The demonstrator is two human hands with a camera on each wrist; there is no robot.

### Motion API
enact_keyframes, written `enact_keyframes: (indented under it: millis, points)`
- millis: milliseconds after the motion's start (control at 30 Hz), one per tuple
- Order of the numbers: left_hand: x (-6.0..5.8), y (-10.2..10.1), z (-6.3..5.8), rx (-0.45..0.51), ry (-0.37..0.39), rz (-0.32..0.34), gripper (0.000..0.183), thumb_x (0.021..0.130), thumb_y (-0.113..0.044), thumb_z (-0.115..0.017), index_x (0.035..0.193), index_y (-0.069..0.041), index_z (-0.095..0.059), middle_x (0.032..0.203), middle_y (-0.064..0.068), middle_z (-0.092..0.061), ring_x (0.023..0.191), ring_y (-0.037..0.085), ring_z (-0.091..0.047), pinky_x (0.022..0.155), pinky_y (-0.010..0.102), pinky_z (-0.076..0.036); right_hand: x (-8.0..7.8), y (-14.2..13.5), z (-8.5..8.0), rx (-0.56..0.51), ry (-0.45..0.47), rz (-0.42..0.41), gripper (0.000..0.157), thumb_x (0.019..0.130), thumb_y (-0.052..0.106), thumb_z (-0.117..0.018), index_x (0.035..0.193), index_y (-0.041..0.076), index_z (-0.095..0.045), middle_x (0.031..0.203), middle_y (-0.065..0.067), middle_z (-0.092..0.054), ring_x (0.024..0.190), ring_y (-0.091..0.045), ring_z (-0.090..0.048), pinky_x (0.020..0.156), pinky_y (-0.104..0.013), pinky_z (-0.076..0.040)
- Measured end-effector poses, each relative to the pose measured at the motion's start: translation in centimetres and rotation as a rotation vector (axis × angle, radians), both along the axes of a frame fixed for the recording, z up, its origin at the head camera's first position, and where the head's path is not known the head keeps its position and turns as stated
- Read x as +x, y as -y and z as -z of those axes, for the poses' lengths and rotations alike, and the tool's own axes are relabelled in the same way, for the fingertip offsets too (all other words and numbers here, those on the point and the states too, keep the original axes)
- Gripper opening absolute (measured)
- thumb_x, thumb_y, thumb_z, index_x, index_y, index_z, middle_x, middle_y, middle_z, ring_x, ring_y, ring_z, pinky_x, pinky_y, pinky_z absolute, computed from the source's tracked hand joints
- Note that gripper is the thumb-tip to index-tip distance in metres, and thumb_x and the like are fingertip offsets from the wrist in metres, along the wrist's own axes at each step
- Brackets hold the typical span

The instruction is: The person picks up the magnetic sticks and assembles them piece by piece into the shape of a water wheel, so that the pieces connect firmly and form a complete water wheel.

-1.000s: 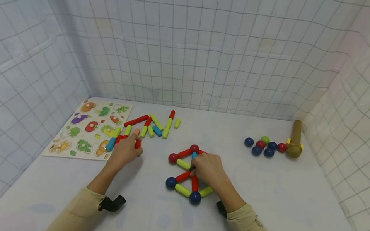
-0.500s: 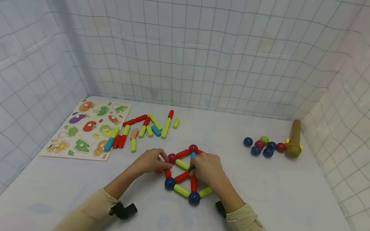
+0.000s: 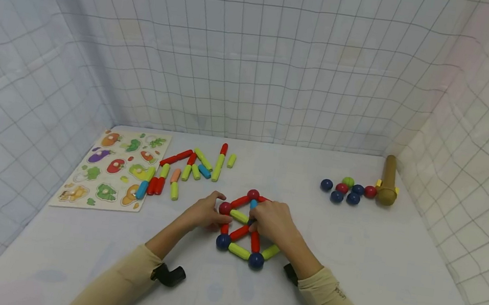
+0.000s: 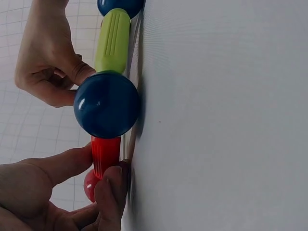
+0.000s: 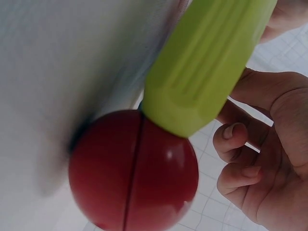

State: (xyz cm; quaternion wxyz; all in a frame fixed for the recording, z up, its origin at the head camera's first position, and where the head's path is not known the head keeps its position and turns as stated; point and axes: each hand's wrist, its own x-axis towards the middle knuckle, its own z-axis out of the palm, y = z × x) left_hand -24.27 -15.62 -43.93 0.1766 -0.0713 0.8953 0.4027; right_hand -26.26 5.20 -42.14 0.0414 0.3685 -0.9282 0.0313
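On the white table lies a flat frame of magnetic rods and balls. My left hand (image 3: 205,213) pinches a red rod (image 4: 105,156), which runs from a dark blue ball (image 3: 223,242) up toward a red ball (image 3: 225,208). My right hand (image 3: 274,222) grips the frame at its middle, fingers curled at a dark blue ball mostly hidden beneath them. Red rods, yellow-green rods (image 3: 239,251) and a blue rod (image 3: 253,204) meet around that spot. Close in the right wrist view are another red ball (image 5: 134,171) and a yellow-green rod (image 5: 207,67).
Several loose rods (image 3: 218,167) lie at the back left, beside and partly on a vegetable puzzle board (image 3: 82,187). At the back right, loose balls (image 3: 337,196) cluster beside a brown, club-shaped object (image 3: 388,182). A white grid-patterned sheet (image 3: 255,71) surrounds the table.
My left hand has come right from the loose rods with a red rod, now set between the red ball and dark blue ball at the frame's left side. My right hand has stayed put.
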Motion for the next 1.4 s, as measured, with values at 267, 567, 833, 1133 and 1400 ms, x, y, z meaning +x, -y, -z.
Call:
enact_keyframes:
  millis: [267, 567, 833, 1133, 1400]
  points:
    - [0.0, 0.4, -0.2, -0.022, -0.042, 0.032, 0.057, 0.089, -0.033, -0.07, 0.138, -0.016, -0.048, 0.1, 0.01, -0.062, 0.079, 0.019, -0.058, 0.069, 0.027, -0.049, -0.1, -0.1, 0.2, -0.008, -0.014, -0.019, 0.018, 0.077, 0.033, -0.082, 0.09, 0.021, -0.079, 0.076, 0.008, -0.069, 0.06, -0.009, -0.049, 0.051, -0.02, -0.04]
    - [-0.6, 0.8, 0.2, -0.032, -0.063, 0.03, 0.047, 0.092, -0.035, -0.066, 0.132, -0.015, -0.053, 0.098, 0.008, -0.062, 0.083, 0.019, -0.057, 0.068, 0.026, -0.049, -0.2, -0.1, 0.3, -0.003, 0.045, -0.014, 0.021, 0.079, 0.033, -0.081, 0.097, 0.022, -0.079, 0.085, 0.007, -0.07, 0.065, -0.009, -0.051, 0.054, -0.02, -0.041]
    - [-0.4, 5.5, -1.2, -0.261, -0.227, -0.048, 0.035, 0.101, -0.027, -0.052, 0.131, -0.009, -0.056, 0.075, 0.007, -0.064, 0.063, 0.019, -0.055, 0.056, 0.025, -0.044, 0.0, -1.7, -0.2, -0.004, 0.166, 0.101, 0.027, 0.079, 0.03, -0.081, 0.105, 0.023, -0.076, 0.096, 0.004, -0.068, 0.074, -0.012, -0.054, 0.06, -0.026, -0.044]
    - [-0.3, 10.0, -1.6, -0.594, -0.218, -0.113, 0.039, 0.093, -0.028, -0.064, 0.114, 0.004, -0.062, 0.081, 0.013, -0.065, 0.066, 0.021, -0.054, 0.053, 0.028, -0.04, 0.7, -4.5, -0.5, -0.012, 0.335, 0.195, 0.044, 0.071, 0.036, -0.086, 0.108, 0.021, -0.067, 0.083, 0.003, -0.06, 0.069, -0.014, -0.051, 0.058, -0.028, -0.04]
    - [-0.5, 8.8, -1.8, -0.616, -0.139, -0.093, 0.022, 0.09, -0.016, -0.063, 0.098, 0.005, -0.063, 0.075, 0.012, -0.055, 0.068, 0.026, -0.053, 0.057, 0.031, -0.041, 1.2, -5.9, -1.1, -0.006, 0.409, 0.163, 0.033, 0.07, 0.021, -0.087, 0.092, 0.015, -0.064, 0.077, 0.003, -0.057, 0.073, -0.015, -0.051, 0.065, -0.03, -0.046]
